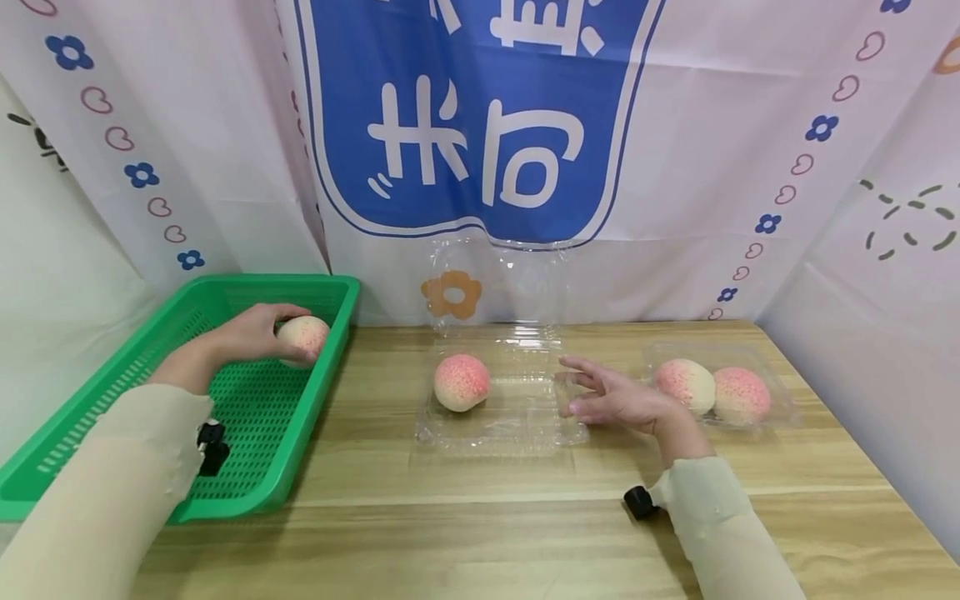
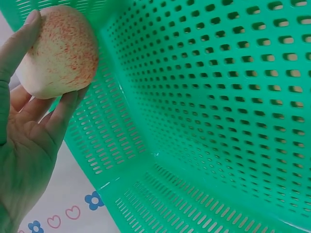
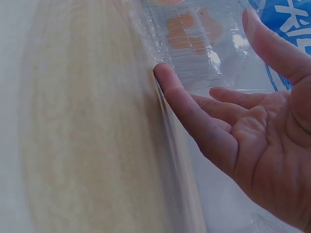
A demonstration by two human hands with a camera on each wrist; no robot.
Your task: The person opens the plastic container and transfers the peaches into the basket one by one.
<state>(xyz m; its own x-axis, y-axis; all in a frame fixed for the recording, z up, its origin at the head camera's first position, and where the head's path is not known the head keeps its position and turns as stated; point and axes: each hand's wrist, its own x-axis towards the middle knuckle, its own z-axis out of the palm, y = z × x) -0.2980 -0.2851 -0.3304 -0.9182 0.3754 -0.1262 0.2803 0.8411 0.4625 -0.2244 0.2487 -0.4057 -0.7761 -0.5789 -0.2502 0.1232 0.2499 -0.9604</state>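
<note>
My left hand (image 1: 251, 335) grips a cream-and-pink speckled peach (image 1: 306, 335) just inside the right wall of the green plastic basket (image 1: 347, 304). In the left wrist view, the thumb and fingers hold this peach (image 2: 63, 51) from opposite sides. A clear plastic clamshell box (image 1: 498, 433) lies in the middle of the table, lid raised against the cloth behind. One peach (image 1: 461, 383) sits in its left half. My right hand (image 1: 618, 400) is at the box's right edge, fingers extended. In the right wrist view, a fingertip of this hand (image 3: 262, 131) appears to touch the clear plastic.
Over on the right, another clear plastic box (image 1: 776, 408) contains two peaches, one paler (image 1: 684, 386) and one pinker (image 1: 741, 397). A printed cloth (image 1: 697, 208) hangs along the back of the wooden table (image 1: 450, 533). The basket has slotted walls and a raised rim.
</note>
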